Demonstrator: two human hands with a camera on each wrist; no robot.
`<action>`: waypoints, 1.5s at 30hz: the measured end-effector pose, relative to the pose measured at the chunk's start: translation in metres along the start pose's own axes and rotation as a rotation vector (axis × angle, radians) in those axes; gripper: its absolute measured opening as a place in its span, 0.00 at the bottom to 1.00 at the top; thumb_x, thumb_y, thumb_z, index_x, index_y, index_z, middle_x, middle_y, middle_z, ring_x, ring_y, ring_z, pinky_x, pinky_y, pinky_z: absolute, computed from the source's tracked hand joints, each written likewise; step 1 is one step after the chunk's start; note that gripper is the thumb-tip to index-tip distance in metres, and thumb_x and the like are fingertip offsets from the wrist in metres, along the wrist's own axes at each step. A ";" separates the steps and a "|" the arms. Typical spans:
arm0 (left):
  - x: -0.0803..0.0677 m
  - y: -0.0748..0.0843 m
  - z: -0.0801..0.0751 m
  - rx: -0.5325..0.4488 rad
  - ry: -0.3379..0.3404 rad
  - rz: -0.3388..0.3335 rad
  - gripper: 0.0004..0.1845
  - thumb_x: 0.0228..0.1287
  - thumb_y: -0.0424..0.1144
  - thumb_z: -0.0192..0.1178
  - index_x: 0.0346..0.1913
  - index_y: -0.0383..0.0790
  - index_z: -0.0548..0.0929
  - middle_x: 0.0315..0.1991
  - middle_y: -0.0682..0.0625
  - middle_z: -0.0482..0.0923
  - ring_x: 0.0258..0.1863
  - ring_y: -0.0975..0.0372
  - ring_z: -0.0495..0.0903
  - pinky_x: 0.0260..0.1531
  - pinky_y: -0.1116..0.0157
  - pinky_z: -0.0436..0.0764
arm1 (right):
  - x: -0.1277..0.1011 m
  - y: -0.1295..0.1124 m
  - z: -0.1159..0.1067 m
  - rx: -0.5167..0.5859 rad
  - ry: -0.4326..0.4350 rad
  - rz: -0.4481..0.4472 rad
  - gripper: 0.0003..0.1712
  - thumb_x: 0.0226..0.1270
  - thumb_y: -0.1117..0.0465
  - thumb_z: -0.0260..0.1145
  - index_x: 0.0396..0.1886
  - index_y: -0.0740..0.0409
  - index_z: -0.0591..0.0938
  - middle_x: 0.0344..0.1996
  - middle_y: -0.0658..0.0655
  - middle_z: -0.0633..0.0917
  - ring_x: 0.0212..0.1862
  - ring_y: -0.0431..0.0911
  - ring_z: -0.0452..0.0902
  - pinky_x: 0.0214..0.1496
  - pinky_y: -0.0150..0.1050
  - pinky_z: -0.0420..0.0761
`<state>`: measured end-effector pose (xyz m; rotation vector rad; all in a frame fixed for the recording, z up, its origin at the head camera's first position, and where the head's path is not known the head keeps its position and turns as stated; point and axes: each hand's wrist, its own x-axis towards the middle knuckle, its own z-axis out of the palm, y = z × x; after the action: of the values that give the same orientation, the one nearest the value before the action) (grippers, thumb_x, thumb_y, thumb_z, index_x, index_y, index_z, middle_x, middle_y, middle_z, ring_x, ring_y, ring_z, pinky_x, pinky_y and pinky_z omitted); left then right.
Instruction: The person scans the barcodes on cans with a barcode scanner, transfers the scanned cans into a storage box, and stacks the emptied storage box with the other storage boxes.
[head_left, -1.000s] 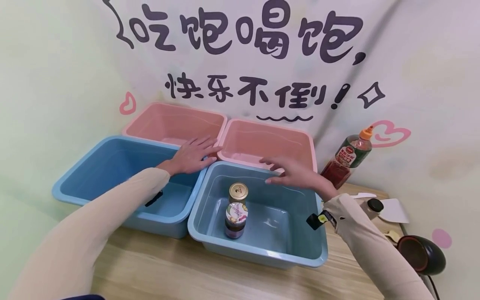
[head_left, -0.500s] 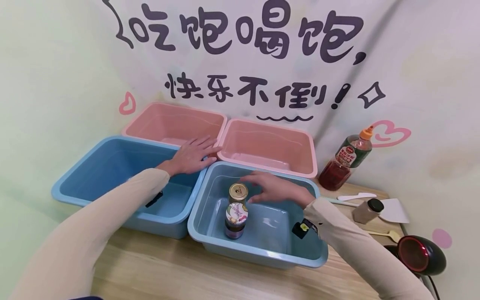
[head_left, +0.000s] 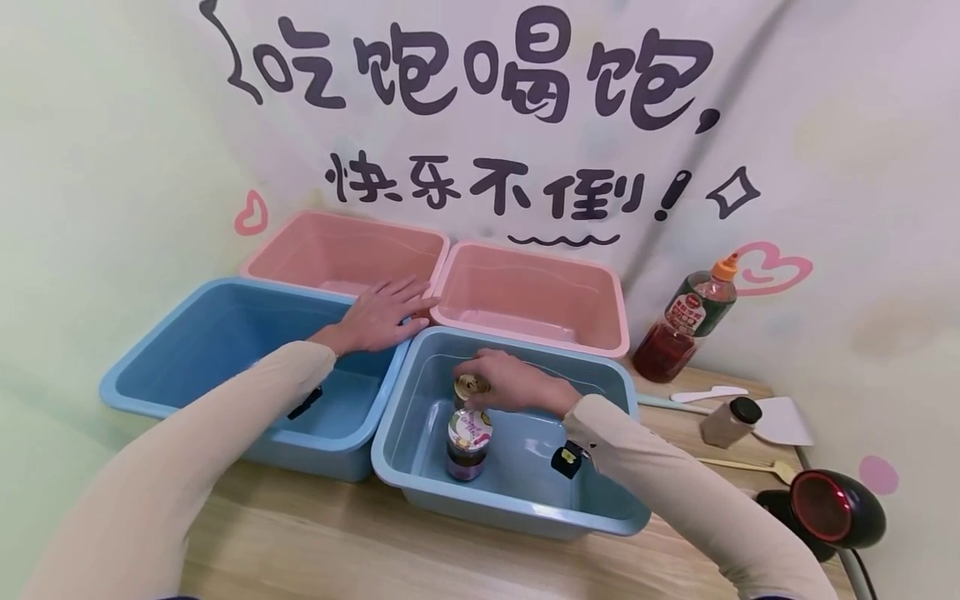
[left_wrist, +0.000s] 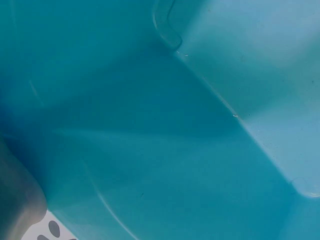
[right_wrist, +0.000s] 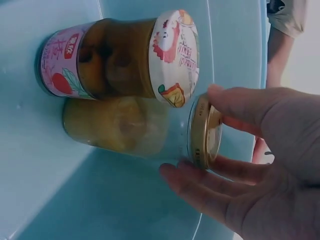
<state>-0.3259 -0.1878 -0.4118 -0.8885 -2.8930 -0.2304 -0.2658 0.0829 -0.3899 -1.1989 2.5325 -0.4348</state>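
My right hand (head_left: pixel 513 382) reaches down into the front right blue bin (head_left: pixel 517 504). Its thumb and fingers are curled round the gold lid of a glass jar (right_wrist: pixel 125 127) with pale yellowish contents. Against that jar stands a second jar (head_left: pixel 467 454) with a white patterned lid, dark round fruit and a pink label. Both are upright on the bin floor. My left hand (head_left: pixel 378 317), fingers straight, rests over the rims where the front left blue bin (head_left: pixel 135 392) meets the others. Little beyond blue plastic and part of that hand shows in the left wrist view.
Two pink bins (head_left: pixel 555 337) stand behind the blue ones, against a wall cloth. To the right are a red sauce bottle (head_left: pixel 686 321), a white spatula (head_left: pixel 783 421), a black-capped shaker (head_left: pixel 731 421), a yellow utensil (head_left: pixel 780 471) and a black rounded device (head_left: pixel 836 508).
From above the bin's back rim, my right hand has moved left and down to the gold-lidded jar and closed round its lid. My left hand has stayed in place.
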 end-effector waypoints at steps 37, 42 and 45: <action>0.003 0.000 0.000 -0.037 -0.033 -0.012 0.32 0.73 0.57 0.48 0.77 0.53 0.63 0.80 0.47 0.53 0.81 0.46 0.47 0.78 0.43 0.46 | -0.031 -0.020 -0.023 -0.013 0.201 0.121 0.13 0.54 0.60 0.79 0.38 0.55 0.86 0.28 0.50 0.80 0.36 0.46 0.73 0.35 0.37 0.75; 0.003 -0.001 -0.003 -0.057 -0.071 -0.020 0.34 0.73 0.58 0.47 0.78 0.53 0.60 0.81 0.46 0.51 0.81 0.46 0.46 0.77 0.41 0.46 | -0.060 -0.022 -0.045 -0.071 0.283 0.147 0.16 0.53 0.64 0.77 0.43 0.56 0.86 0.35 0.54 0.84 0.38 0.46 0.76 0.32 0.34 0.78; 0.002 -0.001 -0.007 -0.062 -0.086 -0.017 0.34 0.73 0.58 0.47 0.78 0.51 0.59 0.80 0.44 0.52 0.80 0.44 0.47 0.76 0.39 0.47 | -0.077 -0.019 -0.057 -0.091 0.343 0.146 0.15 0.53 0.64 0.76 0.43 0.57 0.86 0.36 0.55 0.85 0.37 0.46 0.77 0.33 0.35 0.79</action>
<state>-0.3281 -0.1888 -0.4050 -0.9059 -2.9887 -0.2917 -0.2288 0.1396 -0.3192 -1.0331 2.9370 -0.5337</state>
